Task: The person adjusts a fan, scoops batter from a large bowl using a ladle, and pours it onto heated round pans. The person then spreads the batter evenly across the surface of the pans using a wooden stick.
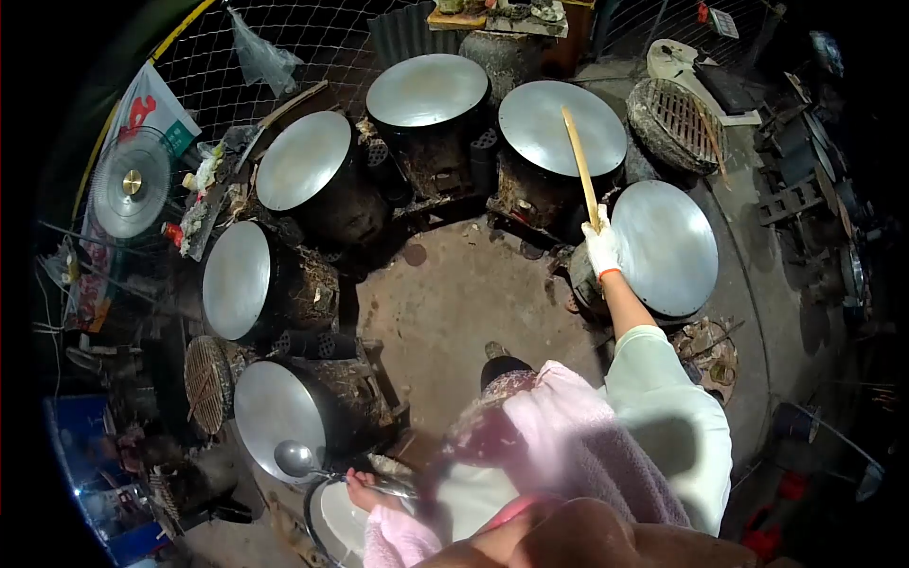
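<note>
My right hand (603, 248), in a white glove with an orange cuff, is closed round the lower end of a long flat wooden stick (579, 161). The stick reaches across a round metal griddle (535, 123) at the upper right. Just right of that hand lies another griddle (668, 248). At the lower left, my bare left hand (364, 491) grips a metal ladle (297, 459) by its handle. The ladle's bowl is over the near edge of the lower left griddle (275, 412). A white bucket (339, 516) stands below this hand, partly hidden.
More round griddles (428, 87), (303, 161), (237, 281) sit on stoves in a ring around the concrete floor (454, 293). A slatted round lid (676, 123) is at the upper right, a fan (131, 183) at the left. Wire netting (327, 52) hangs behind.
</note>
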{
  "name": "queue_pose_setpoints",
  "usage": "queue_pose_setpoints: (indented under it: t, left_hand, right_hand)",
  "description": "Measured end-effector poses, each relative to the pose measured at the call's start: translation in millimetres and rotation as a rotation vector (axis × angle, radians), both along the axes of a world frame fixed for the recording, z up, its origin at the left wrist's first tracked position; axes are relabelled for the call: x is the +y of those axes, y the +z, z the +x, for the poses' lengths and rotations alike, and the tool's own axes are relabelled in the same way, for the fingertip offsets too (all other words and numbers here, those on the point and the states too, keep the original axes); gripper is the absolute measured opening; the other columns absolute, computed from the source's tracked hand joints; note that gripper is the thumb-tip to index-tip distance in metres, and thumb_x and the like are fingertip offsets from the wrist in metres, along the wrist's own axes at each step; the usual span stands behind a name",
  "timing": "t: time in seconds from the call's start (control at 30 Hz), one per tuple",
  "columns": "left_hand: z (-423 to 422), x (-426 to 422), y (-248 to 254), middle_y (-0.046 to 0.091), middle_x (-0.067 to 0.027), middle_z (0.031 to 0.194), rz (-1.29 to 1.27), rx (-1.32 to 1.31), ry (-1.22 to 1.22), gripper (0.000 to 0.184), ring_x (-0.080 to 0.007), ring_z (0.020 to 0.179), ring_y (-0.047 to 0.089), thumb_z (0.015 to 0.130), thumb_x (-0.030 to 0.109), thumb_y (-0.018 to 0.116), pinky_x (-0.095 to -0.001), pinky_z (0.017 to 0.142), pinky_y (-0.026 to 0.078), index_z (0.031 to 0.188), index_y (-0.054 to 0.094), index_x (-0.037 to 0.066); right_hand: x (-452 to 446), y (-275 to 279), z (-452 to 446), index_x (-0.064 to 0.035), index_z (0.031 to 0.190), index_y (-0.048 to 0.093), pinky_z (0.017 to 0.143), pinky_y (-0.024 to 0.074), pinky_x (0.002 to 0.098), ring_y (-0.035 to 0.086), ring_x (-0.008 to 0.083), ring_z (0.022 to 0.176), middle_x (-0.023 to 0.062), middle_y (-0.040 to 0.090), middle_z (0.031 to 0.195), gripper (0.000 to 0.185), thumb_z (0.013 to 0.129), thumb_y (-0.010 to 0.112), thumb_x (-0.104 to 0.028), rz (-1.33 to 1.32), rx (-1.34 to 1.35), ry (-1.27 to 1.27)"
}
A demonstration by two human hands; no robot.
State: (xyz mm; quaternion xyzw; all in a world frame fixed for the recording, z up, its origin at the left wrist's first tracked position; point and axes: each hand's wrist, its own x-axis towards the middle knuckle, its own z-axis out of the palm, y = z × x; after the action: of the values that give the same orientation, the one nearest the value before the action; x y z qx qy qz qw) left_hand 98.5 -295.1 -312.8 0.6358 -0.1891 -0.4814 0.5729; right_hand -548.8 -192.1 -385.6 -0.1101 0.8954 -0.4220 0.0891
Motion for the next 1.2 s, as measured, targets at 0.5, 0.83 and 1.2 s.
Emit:
queue_pose_setpoints:
  t: [0.5,0.83,1.2]
  left_hand:
    - [-45.0,-45.1,24.7,0.042,0.001,0.069,0.01,0.021,-0.001,0.017,-0.0079,0.058,0.036,0.098,0.017,0.049,-0.0213,0.05,0.031,0.098,0.054,0.001]
    - [-51.5,-53.6,20.2,0.041,0.0,0.068,-0.007,0.017,-0.031,0.016,-0.0083,0.058,0.037,0.099,0.014,0.046,-0.0211,0.05,0.032,0.099,0.054,0.0]
    - [-57.5,-41.6,10.4,0.044,-0.0004,0.069,-0.04,-0.003,0.064,0.017,-0.0088,0.057,0.038,0.098,0.015,0.046,-0.0207,0.049,0.033,0.099,0.053,-0.001]
  right_hand:
    - [-2.3,-72.1,-45.8,-0.0242,0.135,0.046,0.053,0.0431,0.0347,0.053,0.022,0.057,0.0114,0.06,0.077,0.049,0.089,0.06,-0.019,-0.209,-0.035,-0.019]
    - [-9.8,29.8,-44.1,-0.0126,0.101,0.055,0.04,0.0283,0.0211,0.033,0.0061,0.045,-0.0007,0.041,0.064,0.025,0.093,0.057,-0.036,-1.326,-1.176,0.179]
    - [-106.1,94.7,-57.8,-0.0135,0.129,0.044,0.036,0.0302,0.0204,0.035,0.0074,0.046,0.0041,0.047,0.077,0.041,0.096,0.051,-0.037,-1.243,-1.239,0.639]
